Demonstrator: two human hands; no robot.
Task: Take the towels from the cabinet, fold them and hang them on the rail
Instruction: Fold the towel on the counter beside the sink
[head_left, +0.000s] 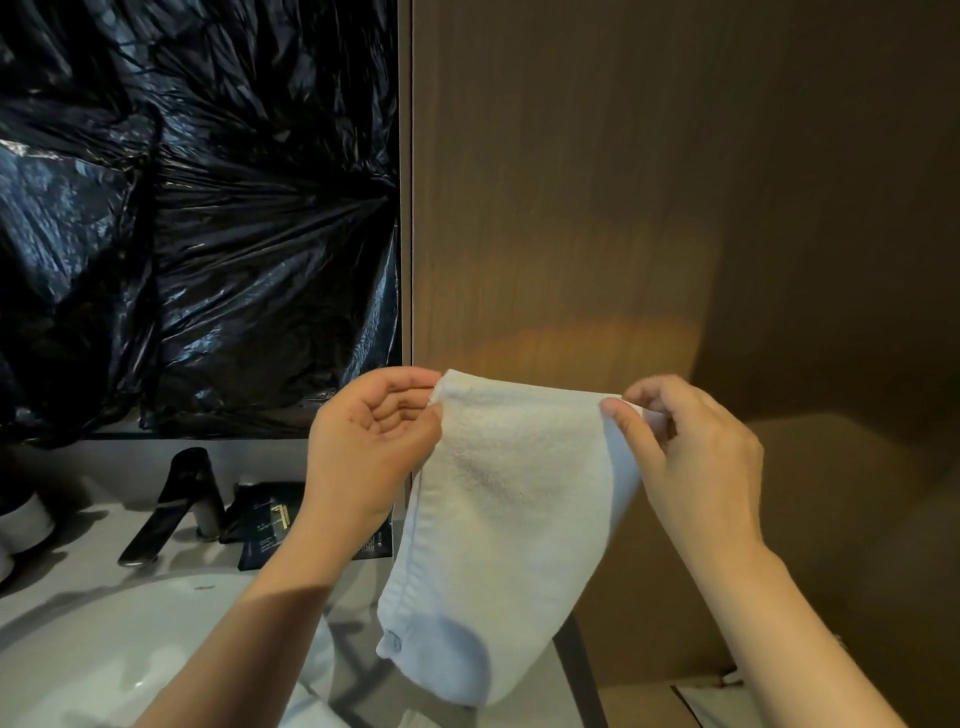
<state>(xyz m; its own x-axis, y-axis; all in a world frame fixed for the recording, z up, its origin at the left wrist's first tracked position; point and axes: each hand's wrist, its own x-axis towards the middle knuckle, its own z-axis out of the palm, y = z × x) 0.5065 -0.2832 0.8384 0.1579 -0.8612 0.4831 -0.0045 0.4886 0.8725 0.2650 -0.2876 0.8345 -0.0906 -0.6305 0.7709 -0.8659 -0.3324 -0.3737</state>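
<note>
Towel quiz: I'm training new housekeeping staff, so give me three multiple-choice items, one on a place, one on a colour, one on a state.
1. The tap is where from the towel? A left B right C above
2. The towel's colour? A black B white C red
3. The towel is: A lying flat B held by one hand C held up by both hands
1 A, the tap stands to its left; 2 B, plain white cloth; 3 C, left hand and right hand each pinch a top corner.
</note>
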